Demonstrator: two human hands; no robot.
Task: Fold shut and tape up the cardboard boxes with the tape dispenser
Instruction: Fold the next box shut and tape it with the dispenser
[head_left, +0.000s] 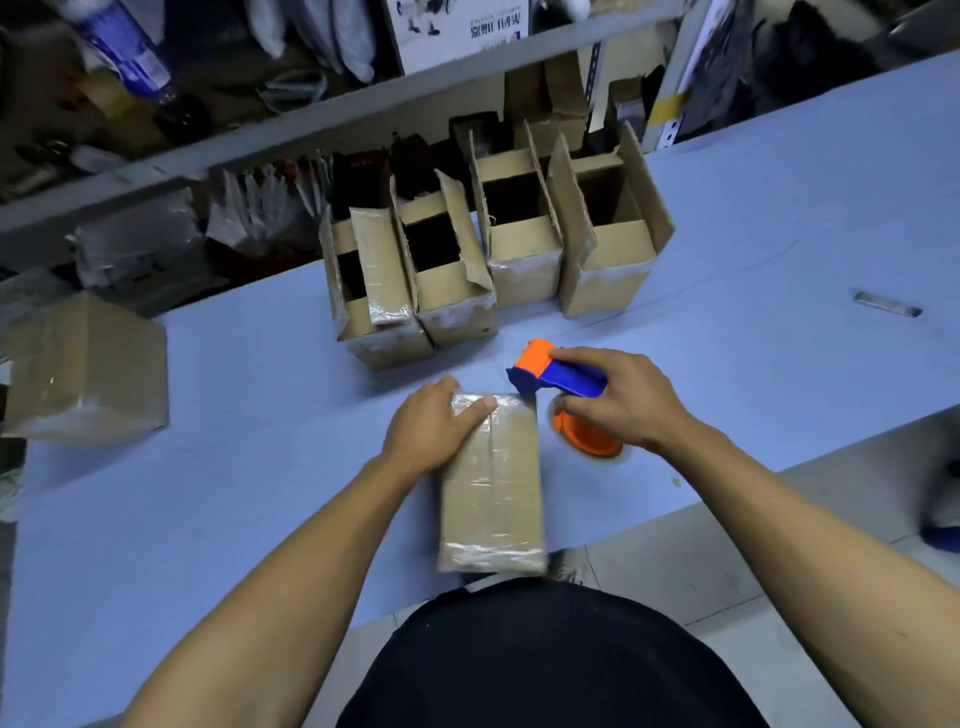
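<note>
The closed box (491, 483) lies lengthwise on the table (779, 270) right in front of the person, already wrapped in shiny tape along its top and ends, so this looks like the finish of one taping pass. The left hand (434, 428) presses down on the far end, thumb flat on top, fingers (447, 388) hooked over the far edge. The right hand (618, 397) has its fingers wrapped around the handle of the blue-and-orange tape dispenser (558, 382), nose just beside the box's far right corner; whether it touches, I can't tell. Next, probably, the strip needs tearing off and smoothing. Four open boxes (493, 249) wait in a row further back, flaps up.
</note>
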